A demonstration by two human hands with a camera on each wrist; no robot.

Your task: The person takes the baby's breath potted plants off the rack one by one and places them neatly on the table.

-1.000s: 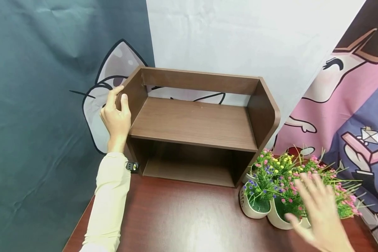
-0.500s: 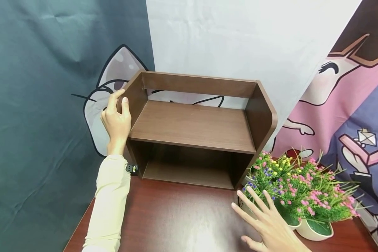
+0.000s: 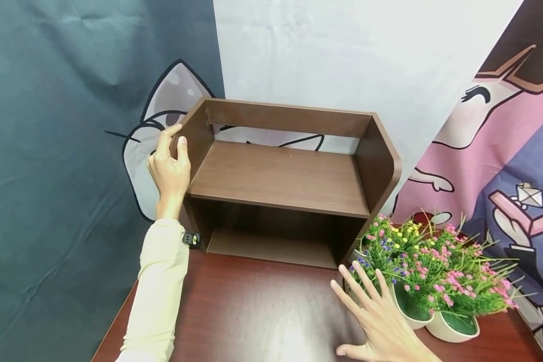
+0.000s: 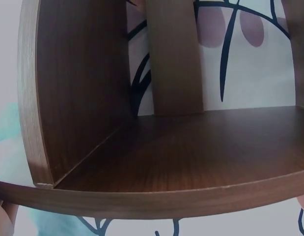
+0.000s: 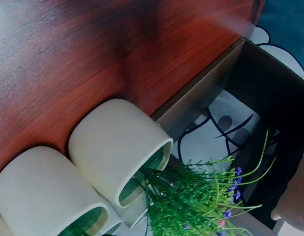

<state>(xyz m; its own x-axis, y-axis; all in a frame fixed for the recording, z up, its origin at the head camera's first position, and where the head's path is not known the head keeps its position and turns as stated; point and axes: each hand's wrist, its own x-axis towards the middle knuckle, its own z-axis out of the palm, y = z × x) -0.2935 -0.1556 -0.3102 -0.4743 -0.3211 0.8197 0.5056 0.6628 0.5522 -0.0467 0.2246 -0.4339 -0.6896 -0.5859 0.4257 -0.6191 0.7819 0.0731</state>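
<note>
A brown two-tier wooden shelf (image 3: 280,176) stands on the table against the back cloth. My left hand (image 3: 168,168) grips the upper edge of its left side panel, thumb on the inner face and fingers over the outside. Close up, the left wrist view shows the shelf's boards (image 4: 201,152). My right hand (image 3: 382,322) is spread with straight fingers and holds nothing. It hovers by the shelf's lower right corner, partly covering the nearest flowerpot. White flowerpots (image 5: 115,147) with artificial flowers (image 3: 439,274) stand to the right of the shelf.
The reddish-brown table (image 3: 253,306) extends in front of the shelf. Printed cloth hangs behind and at both sides, with a teal part (image 3: 59,176) on the left and a pink part (image 3: 470,166) on the right. Several flowerpots crowd together at the table's right side.
My right hand has come left from over the pink flowers to the nearest pot, then has barely moved in the last half second. My left hand keeps its grip on the shelf.
</note>
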